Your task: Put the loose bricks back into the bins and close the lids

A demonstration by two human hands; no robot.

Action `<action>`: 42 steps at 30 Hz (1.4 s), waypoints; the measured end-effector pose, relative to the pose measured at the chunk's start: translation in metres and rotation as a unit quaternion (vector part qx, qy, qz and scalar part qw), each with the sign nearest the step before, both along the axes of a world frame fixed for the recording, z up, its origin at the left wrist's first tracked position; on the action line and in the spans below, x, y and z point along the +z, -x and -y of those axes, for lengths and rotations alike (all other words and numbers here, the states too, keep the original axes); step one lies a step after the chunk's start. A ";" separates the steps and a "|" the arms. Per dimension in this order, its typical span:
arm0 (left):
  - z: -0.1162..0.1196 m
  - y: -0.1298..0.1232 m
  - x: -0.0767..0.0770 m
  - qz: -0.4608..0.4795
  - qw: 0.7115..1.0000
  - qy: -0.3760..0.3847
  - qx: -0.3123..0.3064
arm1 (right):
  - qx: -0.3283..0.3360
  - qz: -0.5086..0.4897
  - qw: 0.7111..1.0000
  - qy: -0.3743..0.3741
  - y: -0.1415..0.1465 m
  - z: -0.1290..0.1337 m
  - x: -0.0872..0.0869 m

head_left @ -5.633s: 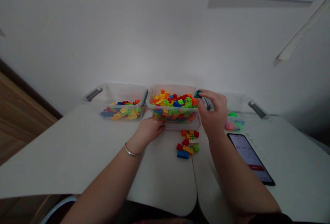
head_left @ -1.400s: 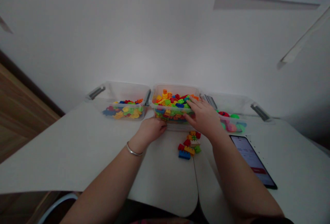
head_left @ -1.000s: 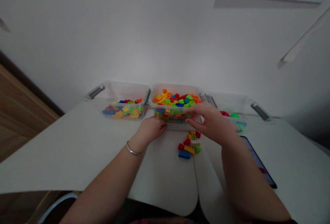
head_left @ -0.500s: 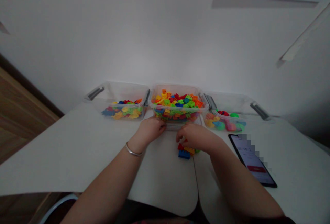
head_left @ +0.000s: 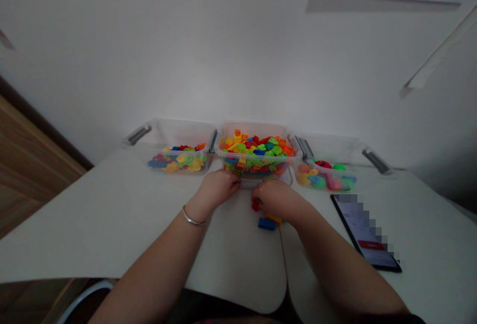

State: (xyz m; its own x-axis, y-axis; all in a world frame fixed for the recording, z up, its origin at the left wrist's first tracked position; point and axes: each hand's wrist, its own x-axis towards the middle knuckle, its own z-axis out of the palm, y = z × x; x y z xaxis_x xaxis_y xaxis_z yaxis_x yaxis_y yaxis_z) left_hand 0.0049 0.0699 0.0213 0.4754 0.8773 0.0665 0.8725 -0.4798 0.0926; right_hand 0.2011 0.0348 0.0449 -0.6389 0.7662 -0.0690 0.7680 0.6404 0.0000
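Observation:
My left hand [head_left: 222, 186] rests at the front left of the middle clear bin [head_left: 257, 156], its fingers curled; what they hold, if anything, is hidden. Fingers bent together, my right hand [head_left: 274, 197] has a small red block [head_left: 255, 206] at its fingertips, low over the table. Just below that hand lie a blue block [head_left: 267, 223] and a yellow-orange block [head_left: 276, 218], close together on the table. Colourful pieces fill the middle bin.
The left clear bin [head_left: 179, 135] holds mixed colourful pieces, and the right clear bin [head_left: 335, 152] holds rounded toys. A phone [head_left: 367, 234] lies to the right of my right hand on the white table [head_left: 238, 264]. A wall stands behind.
My right hand has shifted slightly left with the red block, which is now apart from the blue and yellow-orange blocks. The left hand has barely moved.

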 end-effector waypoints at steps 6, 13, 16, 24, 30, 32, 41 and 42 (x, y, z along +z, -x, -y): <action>-0.001 0.001 -0.002 0.005 1.000 -0.008 -0.015 | -0.018 0.019 1.000 0.000 0.005 0.002 0.000; -0.002 0.002 -0.002 0.004 1.000 -0.005 -0.005 | 0.018 -0.053 0.998 0.018 0.002 0.003 0.015; -0.001 0.004 -0.003 0.011 1.000 -0.002 -0.017 | 0.026 -0.151 0.987 -0.048 -0.008 0.004 0.031; -0.002 0.006 -0.003 -0.004 1.000 -0.007 -0.030 | -0.079 -0.374 0.817 -0.431 -0.030 -0.012 0.024; -0.003 0.004 -0.005 -0.005 1.000 -0.008 -0.025 | -0.163 -0.415 0.771 -0.455 -0.031 -0.042 -0.009; -0.003 0.003 -0.005 -0.005 1.000 -0.008 -0.028 | -0.191 -0.414 0.773 -0.441 -0.030 -0.047 -0.013; -0.002 0.003 -0.004 -0.002 1.000 -0.004 -0.020 | -0.201 -0.385 0.798 -0.418 -0.031 -0.043 -0.007; -0.002 0.004 -0.004 -0.003 1.000 -0.004 -0.020 | -0.202 -0.381 0.800 -0.418 -0.031 -0.042 -0.006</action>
State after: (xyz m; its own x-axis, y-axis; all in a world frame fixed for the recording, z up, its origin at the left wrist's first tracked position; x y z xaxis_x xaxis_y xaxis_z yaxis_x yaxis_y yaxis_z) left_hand 0.0013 0.0722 0.0175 0.5109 0.8567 0.0709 0.8528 -0.5155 0.0836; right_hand 0.2321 0.0763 0.0388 0.0588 0.4966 0.8660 0.8934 0.3609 -0.2676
